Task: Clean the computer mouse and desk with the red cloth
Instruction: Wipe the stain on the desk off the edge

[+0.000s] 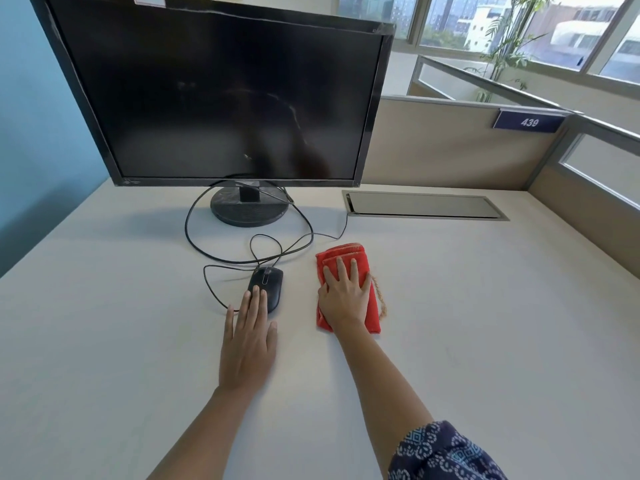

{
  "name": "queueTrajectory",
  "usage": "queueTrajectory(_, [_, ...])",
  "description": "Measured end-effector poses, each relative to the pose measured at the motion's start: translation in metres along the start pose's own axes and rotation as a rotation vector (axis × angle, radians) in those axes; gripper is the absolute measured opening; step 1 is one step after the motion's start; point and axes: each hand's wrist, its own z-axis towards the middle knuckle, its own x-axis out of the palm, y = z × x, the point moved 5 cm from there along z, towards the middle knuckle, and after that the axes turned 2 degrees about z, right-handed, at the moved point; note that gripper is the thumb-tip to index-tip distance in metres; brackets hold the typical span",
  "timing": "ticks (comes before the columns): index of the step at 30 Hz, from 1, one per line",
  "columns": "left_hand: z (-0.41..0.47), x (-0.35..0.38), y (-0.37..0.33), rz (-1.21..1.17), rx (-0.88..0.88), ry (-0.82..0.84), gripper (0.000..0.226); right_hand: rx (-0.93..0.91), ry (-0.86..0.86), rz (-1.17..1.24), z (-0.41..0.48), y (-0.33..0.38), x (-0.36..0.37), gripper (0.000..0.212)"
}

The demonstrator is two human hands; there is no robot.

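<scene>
Two hands, one mouse, one red cloth on the counter.
The left hand (247,344) lies flat, fingers (255,299) straight and close together, tips on the near end of the black mouse (267,284). At its 3 o'clock, the right hand (344,296) presses flat, fingers spread, on the folded red cloth (346,252). One dark monitor (214,95) stands at 12 o'clock on the counter (485,323).

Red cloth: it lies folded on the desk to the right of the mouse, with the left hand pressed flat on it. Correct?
Not quite. In the head view the right hand lies flat on the folded red cloth; the left hand reaches to the mouse. The rest holds: the cloth lies on the desk, right of the mouse.
</scene>
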Motion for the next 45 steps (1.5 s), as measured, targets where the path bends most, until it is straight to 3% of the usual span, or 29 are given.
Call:
queueTrajectory(19, [-0.018, -0.008, -0.021, -0.038, 0.071, -0.010, 0.057, 0.443, -0.025, -0.051, -0.034, -0.119, -0.020, 0.048])
queueTrajectory(45, [-0.191, -0.016, -0.226, -0.075, 0.297, 0.156, 0.077, 0.658, -0.068, -0.003, -0.292, -0.311, -0.069, 0.047])
